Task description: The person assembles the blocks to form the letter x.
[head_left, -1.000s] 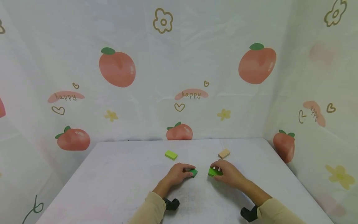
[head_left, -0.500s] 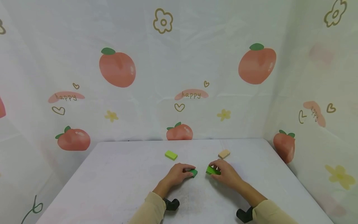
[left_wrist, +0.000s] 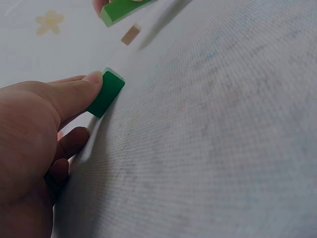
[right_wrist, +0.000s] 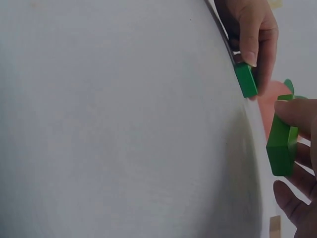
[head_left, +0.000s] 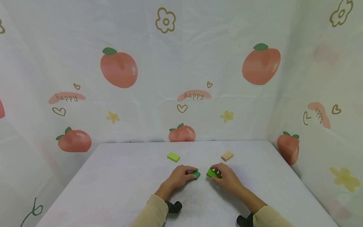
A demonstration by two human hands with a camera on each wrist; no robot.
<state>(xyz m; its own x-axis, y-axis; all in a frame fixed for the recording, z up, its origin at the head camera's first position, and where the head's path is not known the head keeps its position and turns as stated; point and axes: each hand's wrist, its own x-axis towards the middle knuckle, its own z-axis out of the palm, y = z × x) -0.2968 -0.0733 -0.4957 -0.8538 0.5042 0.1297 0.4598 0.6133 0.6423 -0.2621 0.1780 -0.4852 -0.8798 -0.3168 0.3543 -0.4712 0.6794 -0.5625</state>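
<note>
My left hand (head_left: 178,177) pinches a dark green block (left_wrist: 107,93) between thumb and fingers, low at the table surface. To its right, my right hand (head_left: 229,179) holds a bright green block (right_wrist: 280,151) by thumb and fingertips, a little above the table with a shadow below. A short gap separates the two blocks in the head view. Behind the left hand lies a yellow-green block (head_left: 173,157), flat on the table. Beyond the right hand rests a tan block (head_left: 227,156).
The white table (head_left: 119,183) reaches back to a white cloth backdrop (head_left: 147,63) printed with fruit, flowers and the word "happy". More of this cloth hangs at both sides. A black wrist mount (head_left: 174,207) sits under the left wrist, another (head_left: 244,220) under the right.
My right hand has moved left with the bright green block, narrowing the gap to the dark green one. The left hand and the two blocks lying behind have stayed in place.
</note>
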